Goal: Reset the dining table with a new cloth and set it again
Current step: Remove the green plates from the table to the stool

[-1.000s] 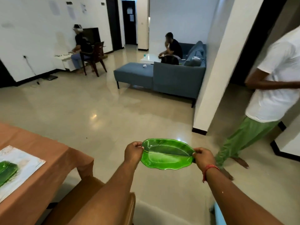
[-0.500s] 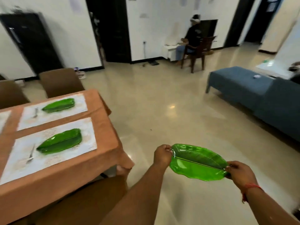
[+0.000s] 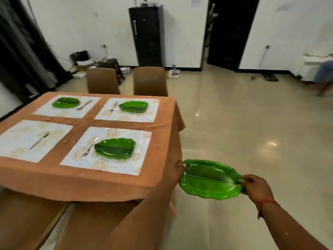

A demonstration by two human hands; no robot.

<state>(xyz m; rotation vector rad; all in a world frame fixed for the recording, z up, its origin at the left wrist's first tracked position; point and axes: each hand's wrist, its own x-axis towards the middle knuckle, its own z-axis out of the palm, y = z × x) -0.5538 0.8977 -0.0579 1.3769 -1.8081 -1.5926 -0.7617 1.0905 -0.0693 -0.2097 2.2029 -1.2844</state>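
I hold a green leaf-shaped plate (image 3: 210, 179) by both ends, just off the table's near right corner. My left hand (image 3: 175, 170) grips its left tip and my right hand (image 3: 255, 188) pinches its right tip. The dining table (image 3: 162, 121) wears an orange-brown cloth with several white placemats. Three mats carry a green leaf plate and a fork: near right plate (image 3: 115, 148), far right plate (image 3: 133, 106), far left plate (image 3: 66, 102). The near left placemat (image 3: 16, 139) has only a fork (image 3: 39, 140).
Two brown chairs (image 3: 149, 81) stand at the table's far side and two more chair backs (image 3: 86, 226) are below me. A black cabinet (image 3: 146, 35) and a dark doorway (image 3: 232, 33) line the back wall. A seated person's legs (image 3: 324, 73) show at far right.
My view has swung left from the sofa area to the dining table, which now fills the left of the frame. Both hands still hold the green plate, now beside the table's near right corner.
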